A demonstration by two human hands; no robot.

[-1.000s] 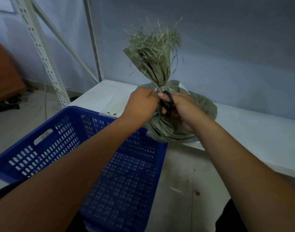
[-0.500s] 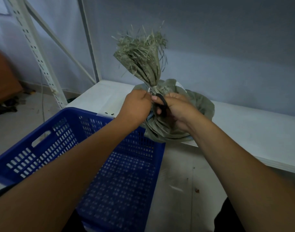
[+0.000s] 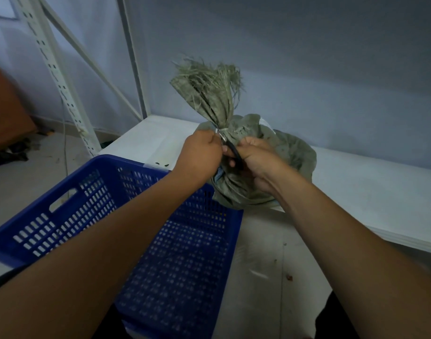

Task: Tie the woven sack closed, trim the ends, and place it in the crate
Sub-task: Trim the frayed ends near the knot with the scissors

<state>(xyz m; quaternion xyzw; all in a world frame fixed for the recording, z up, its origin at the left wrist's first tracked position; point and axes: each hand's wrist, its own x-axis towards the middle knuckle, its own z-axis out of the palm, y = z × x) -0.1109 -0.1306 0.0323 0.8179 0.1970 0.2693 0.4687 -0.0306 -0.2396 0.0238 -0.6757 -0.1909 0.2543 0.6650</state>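
Scissors [image 3: 230, 149] mostly hidden between the hands; crate [image 3: 63, 206] bottom cut off.

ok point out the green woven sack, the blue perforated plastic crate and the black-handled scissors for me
green woven sack [image 3: 292, 152], head view, on its bulging side right of the hands.
blue perforated plastic crate [image 3: 185, 253], head view, on its perforated floor.
black-handled scissors [image 3: 234, 152], head view, on the black handle between the two hands.

Green woven sack [image 3: 290, 152] upright on white shelf, neck tied, frayed top; blue crate [image 3: 175, 243] just beside.

Both hands [image 3: 234, 155] at tied sack [image 3: 270, 152] neck
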